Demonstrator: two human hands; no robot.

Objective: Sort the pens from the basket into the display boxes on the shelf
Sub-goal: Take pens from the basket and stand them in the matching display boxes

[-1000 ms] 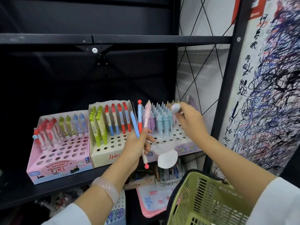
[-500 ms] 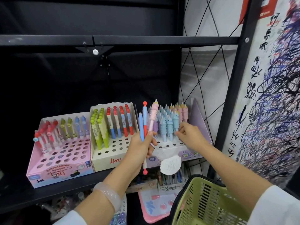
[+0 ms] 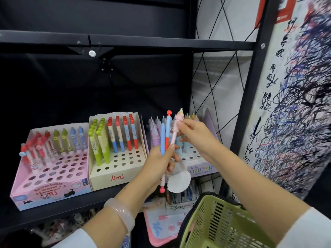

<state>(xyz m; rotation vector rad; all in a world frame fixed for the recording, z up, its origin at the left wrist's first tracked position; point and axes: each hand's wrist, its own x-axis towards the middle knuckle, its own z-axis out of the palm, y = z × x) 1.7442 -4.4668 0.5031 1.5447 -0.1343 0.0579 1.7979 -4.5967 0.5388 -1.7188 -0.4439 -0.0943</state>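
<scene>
The left hand [image 3: 159, 161] grips a small bunch of pens upright in front of the shelf: a light blue pen [image 3: 162, 138], a blue-and-red pen [image 3: 167, 129] with a red knob on top, and a pink character pen [image 3: 176, 129]. The right hand [image 3: 194, 134] pinches the pink character pen near its top with thumb and fingertips.

On the black shelf [image 3: 59, 206] stand three display boxes. The pink box [image 3: 52, 191] at the left holds red, green and blue pens in its back rows; most front holes are bare. The cream box [image 3: 114, 178] in the middle holds green pens at its left and blue-and-red pens along the back. The lilac box [image 3: 200, 169] at the right, partly hidden by both hands, holds pastel pens in purple and blue. A white round tag [image 3: 179, 183] hangs below the left hand.

At the lower right, the green basket [image 3: 220, 228] hangs from the right forearm; I cannot tell what lies in it.
</scene>
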